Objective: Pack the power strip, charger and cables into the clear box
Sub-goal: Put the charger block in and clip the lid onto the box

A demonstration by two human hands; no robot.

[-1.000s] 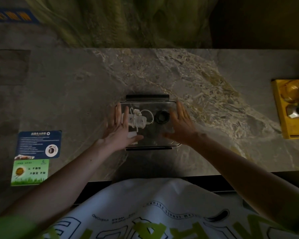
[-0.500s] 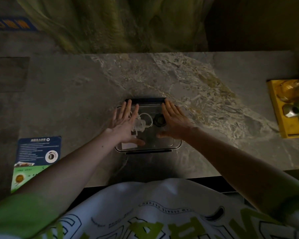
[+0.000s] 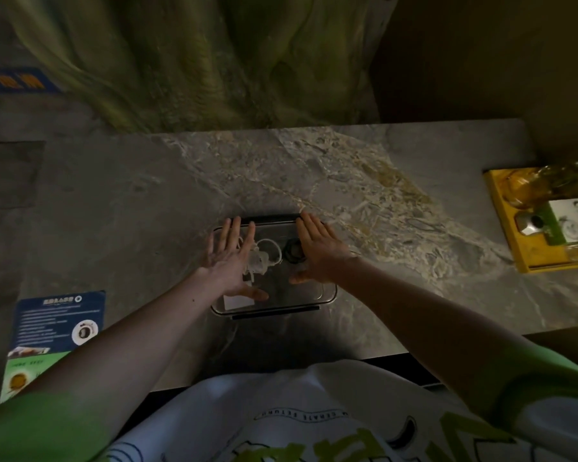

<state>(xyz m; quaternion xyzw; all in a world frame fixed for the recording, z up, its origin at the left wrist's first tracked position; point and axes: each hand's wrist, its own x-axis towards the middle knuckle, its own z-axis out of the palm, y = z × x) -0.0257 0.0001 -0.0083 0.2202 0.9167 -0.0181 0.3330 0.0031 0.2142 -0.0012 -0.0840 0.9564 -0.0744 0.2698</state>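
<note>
Head view, dim light, fine detail poor.

Hidden or unclear: the left hand [image 3: 229, 261] covers the left part of the clear box [image 3: 327, 291]; the right hand [image 3: 317, 251] covers its upper right corner. White items under the lid [image 3: 281, 295] blur together; power strip and charger cannot be told apart. A white rectangle [image 3: 232, 302] at the box's 7 o'clock corner is unidentifiable. The printed card [image 3: 59, 323] at the table's 8 o'clock is partly hidden by the left forearm, text unreadable. The yellow tray [image 3: 501, 228] at 3 o'clock is cut off by the frame edge, its contents indistinct.

Container: clear box, centre of the marble table [image 3: 147, 201], transparent lid on, dark clasp bars at its 12 and 6 o'clock edges. Contents: white cable loop [image 3: 272, 250] near centre, a white lump [image 3: 256, 260] beside it at 8 o'clock, and a black coiled cable [image 3: 292, 251] at 3 o'clock of the loop, just beside the right hand.

Hands: both flat, fingers extended towards 12 o'clock, palms down on the lid, grasping nothing.
</note>
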